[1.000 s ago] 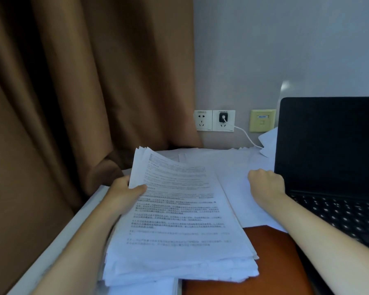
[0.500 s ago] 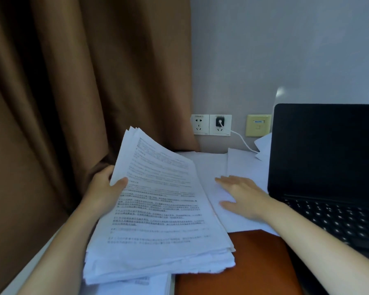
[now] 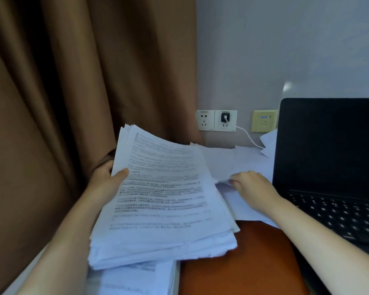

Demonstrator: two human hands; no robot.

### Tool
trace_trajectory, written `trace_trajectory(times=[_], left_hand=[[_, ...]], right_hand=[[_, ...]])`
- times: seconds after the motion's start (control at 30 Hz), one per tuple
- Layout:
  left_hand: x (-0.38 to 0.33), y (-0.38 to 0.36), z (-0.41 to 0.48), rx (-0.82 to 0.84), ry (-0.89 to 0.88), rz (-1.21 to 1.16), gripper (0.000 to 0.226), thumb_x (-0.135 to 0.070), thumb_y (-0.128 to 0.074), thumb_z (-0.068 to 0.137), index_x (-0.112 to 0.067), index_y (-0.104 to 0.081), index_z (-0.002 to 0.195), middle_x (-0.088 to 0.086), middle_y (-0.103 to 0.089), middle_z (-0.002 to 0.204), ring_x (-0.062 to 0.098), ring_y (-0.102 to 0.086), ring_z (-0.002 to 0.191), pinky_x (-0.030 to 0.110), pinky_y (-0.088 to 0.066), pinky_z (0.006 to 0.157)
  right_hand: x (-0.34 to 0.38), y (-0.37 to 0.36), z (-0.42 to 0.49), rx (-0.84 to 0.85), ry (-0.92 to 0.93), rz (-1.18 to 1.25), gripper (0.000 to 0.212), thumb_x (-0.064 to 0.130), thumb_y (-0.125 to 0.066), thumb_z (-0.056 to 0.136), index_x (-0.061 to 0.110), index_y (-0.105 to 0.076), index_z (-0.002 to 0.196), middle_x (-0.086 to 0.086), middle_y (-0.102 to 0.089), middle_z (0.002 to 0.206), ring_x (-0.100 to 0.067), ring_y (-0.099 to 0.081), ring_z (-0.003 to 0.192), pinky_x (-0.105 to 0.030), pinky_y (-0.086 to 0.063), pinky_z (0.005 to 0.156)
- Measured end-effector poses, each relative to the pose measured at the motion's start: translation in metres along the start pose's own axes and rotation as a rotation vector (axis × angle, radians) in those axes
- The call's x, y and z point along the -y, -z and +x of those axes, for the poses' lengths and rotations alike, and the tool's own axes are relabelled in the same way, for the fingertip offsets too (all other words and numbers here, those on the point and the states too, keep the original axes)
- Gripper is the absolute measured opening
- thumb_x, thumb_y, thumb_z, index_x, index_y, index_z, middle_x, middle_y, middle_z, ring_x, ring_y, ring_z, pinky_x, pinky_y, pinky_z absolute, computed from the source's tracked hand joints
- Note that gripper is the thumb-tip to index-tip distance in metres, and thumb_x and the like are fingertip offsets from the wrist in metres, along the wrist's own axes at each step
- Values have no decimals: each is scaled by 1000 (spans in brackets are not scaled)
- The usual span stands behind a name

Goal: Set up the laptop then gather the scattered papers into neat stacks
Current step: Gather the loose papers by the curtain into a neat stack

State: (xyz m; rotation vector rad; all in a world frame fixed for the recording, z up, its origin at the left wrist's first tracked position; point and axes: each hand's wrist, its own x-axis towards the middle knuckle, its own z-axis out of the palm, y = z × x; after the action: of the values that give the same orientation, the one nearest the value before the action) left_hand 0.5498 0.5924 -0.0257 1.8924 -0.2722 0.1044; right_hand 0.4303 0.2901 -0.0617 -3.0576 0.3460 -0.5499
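Note:
My left hand (image 3: 107, 182) grips the left edge of a thick stack of printed papers (image 3: 164, 201), thumb on the top page, holding it tilted above the desk. My right hand (image 3: 250, 183) lies on loose white sheets (image 3: 243, 160) spread between the stack and the laptop, its fingertips pinching one sheet's edge. The black laptop (image 3: 328, 150) stands open at the right with a dark screen; its keyboard (image 3: 337, 213) shows beyond my right forearm.
A brown curtain (image 3: 73, 92) hangs along the left. Wall sockets (image 3: 216, 120) hold a plug with a white cable running behind the laptop. An orange-brown folder (image 3: 243, 262) lies on the desk in front, and more printed pages (image 3: 134, 277) lie under the held stack.
My left hand has lifted and tilted the stack off the desk. My right hand slid left across the loose sheets and now pinches a sheet's edge.

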Motion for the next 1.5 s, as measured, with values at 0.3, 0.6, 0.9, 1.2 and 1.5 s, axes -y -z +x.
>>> trace_trajectory(times=[0.3,0.6,0.9,1.2,1.5], left_hand=[[2,-12,0,-8,58,-46,12,-7,-53,94,-7,-60,104,10,-63,97,21,-60,78,28,-44,72],[7,-21,3,-65,174,51,19,-10,-48,94,3,-62,92,13,-62,80,31,-59,77,29,-44,69],[5,-28,-3,62,123,128,23,-4,-50,94,5,-61,112,13,-62,101,24,-58,80,26,-43,70],[8,-14,5,158,85,206,19,-5,-46,93,-11,-59,106,-1,-62,89,17,-58,77,27,-44,65],[13,-24,13,12,223,60,22,-21,-49,93,-2,-58,86,12,-59,82,30,-56,75,32,-40,72]], right_hand=[[-11,8,-1,-472,-144,666,47,12,-45,98,19,-25,55,5,-24,51,-13,-24,49,-30,-18,49],[45,6,-28,-359,533,114,26,18,-58,71,22,-73,92,8,-73,81,-15,-69,72,-29,-54,44],[50,16,-33,173,261,726,96,83,-20,76,9,-64,118,-2,-63,123,-12,-55,116,-25,-40,100],[23,3,-10,221,-364,841,62,17,-59,91,2,-31,144,-16,-42,143,-29,-48,125,-34,-40,101],[39,2,-21,171,-197,838,18,7,-58,88,19,-68,96,10,-68,93,-13,-65,92,-21,-53,79]])
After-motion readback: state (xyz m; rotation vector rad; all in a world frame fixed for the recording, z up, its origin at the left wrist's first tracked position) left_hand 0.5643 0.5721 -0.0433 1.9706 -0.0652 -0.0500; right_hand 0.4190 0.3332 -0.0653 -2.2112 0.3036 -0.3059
